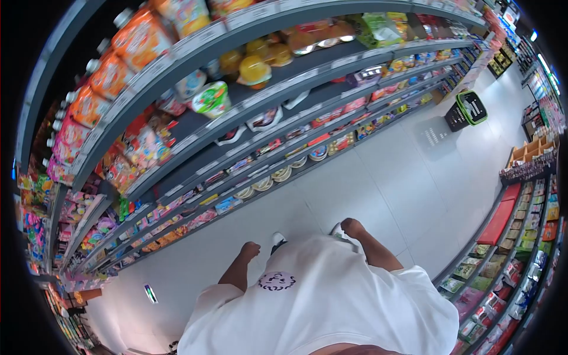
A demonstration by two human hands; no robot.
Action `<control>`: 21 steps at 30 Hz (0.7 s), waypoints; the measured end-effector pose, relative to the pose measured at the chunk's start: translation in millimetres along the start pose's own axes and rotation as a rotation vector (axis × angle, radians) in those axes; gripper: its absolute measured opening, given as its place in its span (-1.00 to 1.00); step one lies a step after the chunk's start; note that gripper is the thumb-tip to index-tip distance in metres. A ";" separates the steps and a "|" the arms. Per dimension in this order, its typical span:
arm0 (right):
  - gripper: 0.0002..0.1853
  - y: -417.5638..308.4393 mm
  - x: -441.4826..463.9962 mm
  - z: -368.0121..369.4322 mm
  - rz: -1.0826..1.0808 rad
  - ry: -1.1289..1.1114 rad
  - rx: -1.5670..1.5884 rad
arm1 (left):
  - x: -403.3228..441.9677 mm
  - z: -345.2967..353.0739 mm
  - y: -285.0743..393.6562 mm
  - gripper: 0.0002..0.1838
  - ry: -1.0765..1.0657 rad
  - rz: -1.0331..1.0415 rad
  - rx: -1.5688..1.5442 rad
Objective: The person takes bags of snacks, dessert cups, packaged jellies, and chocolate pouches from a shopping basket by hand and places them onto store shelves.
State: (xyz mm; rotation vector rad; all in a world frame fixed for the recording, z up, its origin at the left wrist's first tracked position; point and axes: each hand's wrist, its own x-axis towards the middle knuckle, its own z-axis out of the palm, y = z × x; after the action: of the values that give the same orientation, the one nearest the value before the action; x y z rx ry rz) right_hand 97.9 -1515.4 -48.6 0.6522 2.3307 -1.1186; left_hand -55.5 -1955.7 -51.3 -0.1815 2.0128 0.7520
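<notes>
Shirt: a white T-shirt (331, 296) carries a purple printed patch (277, 281) with a cartoon-like line drawing.
Hands: the left hand (251, 249) and right hand (352, 228) are curled closed, held apart above pale floor tiles (378, 189).
Shoes: white shoes (278, 238) show below.
Lower shelf: round tubs (281, 174) sit on the bottom tier, the stock nearest the left hand.
Upper shelves: orange spouted pouches (141, 39), a green-and-white cup (211, 99) and a yellow one (254, 70) stand above strips of price labels (248, 15).
Writing: brand names and prices are too small or distorted to read.
Right side: packets (465, 268) line curved shelving.
Beyond: a black, green-rimmed basket (455, 118) stands on the floor.
</notes>
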 end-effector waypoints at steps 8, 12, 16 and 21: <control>-0.83 238.5 -55.4 -76.9 0.240 0.048 -0.284 | 22.8 126.7 176.7 -0.79 -0.014 0.198 -0.198; -0.84 286.1 -82.2 -109.2 0.276 0.074 -0.141 | 28.3 159.0 251.3 -0.77 -0.034 0.348 -0.084; -0.80 274.9 -98.2 -121.2 0.554 0.228 0.581 | 45.4 164.7 287.6 -0.74 -0.086 0.268 0.008; -0.71 267.8 -76.1 -122.7 0.443 0.273 0.527 | 75.6 162.6 310.8 -0.73 -0.096 0.120 0.171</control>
State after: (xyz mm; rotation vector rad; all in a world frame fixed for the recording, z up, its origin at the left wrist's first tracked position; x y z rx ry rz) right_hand 291.3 -1284.3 -90.7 1.5097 1.9341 -1.4978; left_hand -105.6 -1600.7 -37.5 0.0749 1.9977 0.6461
